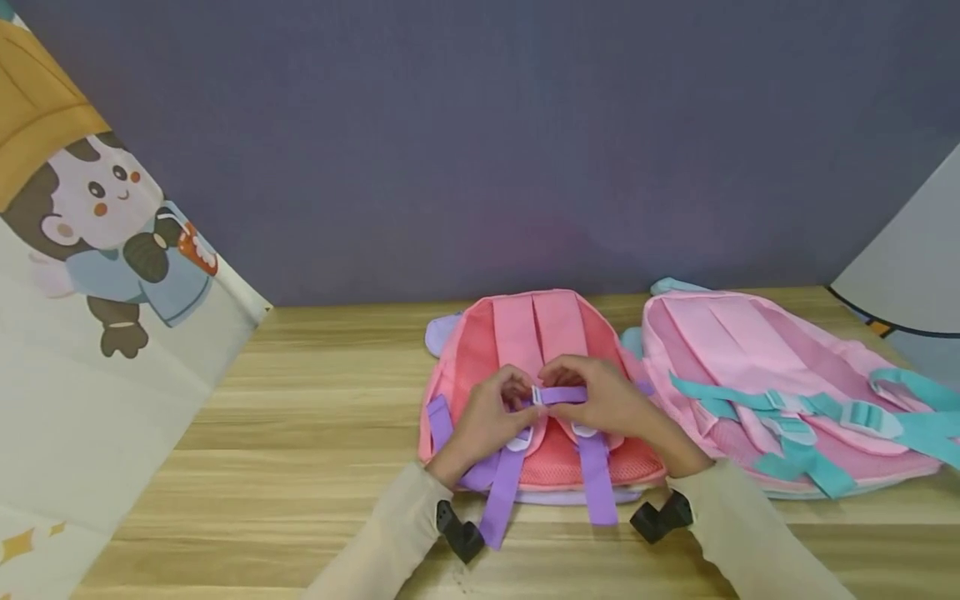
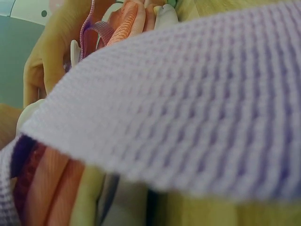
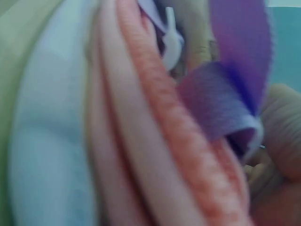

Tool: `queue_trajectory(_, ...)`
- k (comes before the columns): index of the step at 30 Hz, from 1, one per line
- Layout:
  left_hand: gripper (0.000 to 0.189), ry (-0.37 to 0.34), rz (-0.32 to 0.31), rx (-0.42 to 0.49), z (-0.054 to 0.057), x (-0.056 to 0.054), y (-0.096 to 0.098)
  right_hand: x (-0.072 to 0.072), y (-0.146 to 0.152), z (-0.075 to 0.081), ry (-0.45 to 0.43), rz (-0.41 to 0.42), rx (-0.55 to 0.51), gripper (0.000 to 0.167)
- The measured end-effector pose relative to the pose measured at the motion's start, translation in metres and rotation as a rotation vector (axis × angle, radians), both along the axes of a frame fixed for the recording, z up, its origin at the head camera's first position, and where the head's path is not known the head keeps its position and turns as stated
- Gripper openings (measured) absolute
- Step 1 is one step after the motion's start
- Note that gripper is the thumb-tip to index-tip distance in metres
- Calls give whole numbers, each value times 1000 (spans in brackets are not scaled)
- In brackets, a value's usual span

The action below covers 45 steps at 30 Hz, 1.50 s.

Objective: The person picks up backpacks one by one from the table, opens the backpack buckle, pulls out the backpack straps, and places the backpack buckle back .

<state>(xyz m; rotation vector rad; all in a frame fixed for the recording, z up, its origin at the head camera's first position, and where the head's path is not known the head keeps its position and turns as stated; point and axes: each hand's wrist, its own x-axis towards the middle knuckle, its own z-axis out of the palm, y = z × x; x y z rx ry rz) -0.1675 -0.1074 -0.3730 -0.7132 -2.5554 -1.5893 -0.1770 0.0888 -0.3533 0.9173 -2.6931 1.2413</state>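
A coral-pink backpack (image 1: 480, 333) lies on the table with its shoulder-strap side up. Over its middle, my two hands meet at a white buckle (image 1: 537, 396) on a purple strap (image 1: 564, 395). My left hand (image 1: 487, 421) pinches at the buckle's left side, fingers curled and thumb below. From the right, my right hand (image 1: 607, 400) grips the purple strap, fingers above and thumb beneath. Purple webbing (image 2: 178, 103) fills much of the left wrist view. In the right wrist view, a folded purple strap (image 3: 216, 101) runs beside the blurred right hand (image 3: 282, 136).
To the right lies a light-pink backpack (image 1: 765, 333) with teal straps (image 1: 806, 467), close against the coral one. Two purple strap tails (image 1: 596, 479) hang toward the front of the wooden table (image 1: 300, 433). A dark panel (image 1: 510, 150) stands behind, a cartoon-printed panel (image 1: 127, 233) at left.
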Motion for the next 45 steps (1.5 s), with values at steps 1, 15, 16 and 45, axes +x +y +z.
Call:
queue_trajectory(1, 23, 7, 0, 1, 0, 0, 0, 0, -1, -1, 4, -7, 0, 34)
queue_trajectory(15, 23, 2, -6, 0, 0, -2, -1, 3, -4, -9, 46, -49, -7, 24)
queue_trajectory(16, 24, 6, -7, -1, 0, -2, -1, 3, -4, -8, 49, -46, -11, 24)
queue_trajectory(45, 18, 13, -7, -13, 0, 0, -1, 6, 2, -1, 55, -61, 7, 24)
